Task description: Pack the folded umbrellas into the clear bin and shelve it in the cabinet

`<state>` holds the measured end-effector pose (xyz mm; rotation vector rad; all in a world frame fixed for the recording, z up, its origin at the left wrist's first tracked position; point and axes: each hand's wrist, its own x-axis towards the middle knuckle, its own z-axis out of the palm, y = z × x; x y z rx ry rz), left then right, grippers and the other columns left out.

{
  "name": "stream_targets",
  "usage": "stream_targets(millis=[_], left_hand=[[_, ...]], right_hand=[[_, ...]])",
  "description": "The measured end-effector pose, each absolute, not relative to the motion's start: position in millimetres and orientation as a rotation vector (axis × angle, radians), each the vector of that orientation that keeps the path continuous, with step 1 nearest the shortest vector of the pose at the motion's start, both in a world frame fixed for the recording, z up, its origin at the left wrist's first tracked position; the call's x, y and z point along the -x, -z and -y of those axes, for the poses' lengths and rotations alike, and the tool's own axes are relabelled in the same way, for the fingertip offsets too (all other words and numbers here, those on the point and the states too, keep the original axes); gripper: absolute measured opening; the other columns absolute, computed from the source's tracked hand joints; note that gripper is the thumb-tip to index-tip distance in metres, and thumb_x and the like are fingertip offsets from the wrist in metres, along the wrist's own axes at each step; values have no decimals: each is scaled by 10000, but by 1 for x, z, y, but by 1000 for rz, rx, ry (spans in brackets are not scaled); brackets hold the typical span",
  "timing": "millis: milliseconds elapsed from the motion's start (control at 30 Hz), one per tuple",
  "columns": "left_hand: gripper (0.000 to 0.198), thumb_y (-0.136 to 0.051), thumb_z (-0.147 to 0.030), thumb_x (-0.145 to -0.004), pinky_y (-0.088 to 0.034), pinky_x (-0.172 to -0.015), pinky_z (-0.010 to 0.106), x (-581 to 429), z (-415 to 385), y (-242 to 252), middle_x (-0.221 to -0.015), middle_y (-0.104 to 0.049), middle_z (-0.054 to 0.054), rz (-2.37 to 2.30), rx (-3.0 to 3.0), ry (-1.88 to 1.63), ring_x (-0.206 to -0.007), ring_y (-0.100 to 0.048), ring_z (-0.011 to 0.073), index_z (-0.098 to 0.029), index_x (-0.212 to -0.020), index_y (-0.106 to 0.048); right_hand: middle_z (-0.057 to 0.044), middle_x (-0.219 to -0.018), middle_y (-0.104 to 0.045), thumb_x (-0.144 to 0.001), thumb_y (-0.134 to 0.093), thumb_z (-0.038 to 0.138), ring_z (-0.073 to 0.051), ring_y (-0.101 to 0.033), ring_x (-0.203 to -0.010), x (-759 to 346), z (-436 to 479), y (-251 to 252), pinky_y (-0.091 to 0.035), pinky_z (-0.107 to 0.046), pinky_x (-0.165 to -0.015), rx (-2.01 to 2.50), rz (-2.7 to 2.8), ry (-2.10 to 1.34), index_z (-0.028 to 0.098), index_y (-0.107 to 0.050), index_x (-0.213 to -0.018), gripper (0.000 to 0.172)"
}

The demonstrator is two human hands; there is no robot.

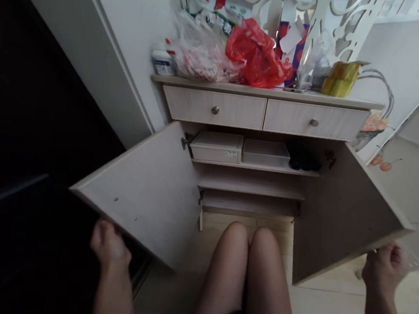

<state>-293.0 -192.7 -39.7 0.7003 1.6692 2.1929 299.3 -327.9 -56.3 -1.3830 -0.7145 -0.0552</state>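
Both doors of a pale wooden cabinet stand swung outward. Behind the free edge of the left cabinet door (143, 195), my left hand (111, 248) is closed, its fingertips hidden by the panel. My right hand (386, 267) is likewise closed at the outer side of the right cabinet door (346, 222), with any knob there out of sight. Inside, the upper shelf (256, 168) carries a white lidded box (215, 148), a translucent plastic bin (266, 153) and a dark item (304, 158) that I cannot make out.
Above the doors are two drawers (213, 109) with round knobs. The cabinet top (219, 85) holds a red plastic bag (255, 53), a clear bag (207, 54), a white bottle (162, 62) and yellow tape rolls (340, 79). My knees (250, 238) are between the doors.
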Motion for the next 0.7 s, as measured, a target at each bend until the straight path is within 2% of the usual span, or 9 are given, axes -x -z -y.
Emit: stream_targets(millis=[67,133,267,400,533,700], left_hand=[[285,-657,-531,-648,-497,-1086,543,283,193,53,-988,-781,-11,-1747,-753,-2182,-1167,-663,323,-274,-767,-632],[370,-697,-549,-645,-557,-1007,507,271,192,66,-974,-774,65,-1777,-850,-2170,-1071,-702,314,-230,-831,-677],[402,-723,-584,-671,-626,-822,449,229,182,77,-875,-773,55,-1630,-1190,-2016,-838,-740,265,-230,-861,-726],[404,-724,-580,-738,-630,-738,380,170,160,72,-870,-778,91,-1455,-1480,-1814,-774,-746,248,-191,-849,-742],[259,-700,-435,-845,-606,-709,313,108,128,59,-917,-785,98,-1358,-1648,-1650,-751,-752,214,-182,-889,-731],[74,-690,-254,-886,-545,-773,288,48,80,41,-883,-777,91,-1437,-1844,-1472,-812,-746,207,-187,-859,-707]], right_hand=[[-67,-880,-681,-857,-634,664,-267,-676,-762,-292,326,63,-586,-454,-642,1348,639,21,270,-662,-977,413],[-63,-836,-699,-768,-717,682,-254,-688,-752,-280,318,65,-590,-447,-690,1352,660,-22,237,-666,-945,482],[-94,-874,-743,-789,-711,650,-245,-723,-804,-244,293,55,-593,-395,-701,1321,845,-144,216,-655,-927,459],[-99,-889,-749,-840,-666,627,-209,-718,-762,-208,253,40,-565,-313,-617,1325,996,-230,198,-636,-927,438],[-72,-813,-728,-851,-608,668,-192,-705,-700,-177,200,30,-536,-278,-578,1315,1086,-246,197,-615,-885,473],[-69,-808,-707,-907,-475,700,-196,-684,-689,-144,130,21,-513,-296,-613,1323,1167,-152,210,-571,-867,501]])
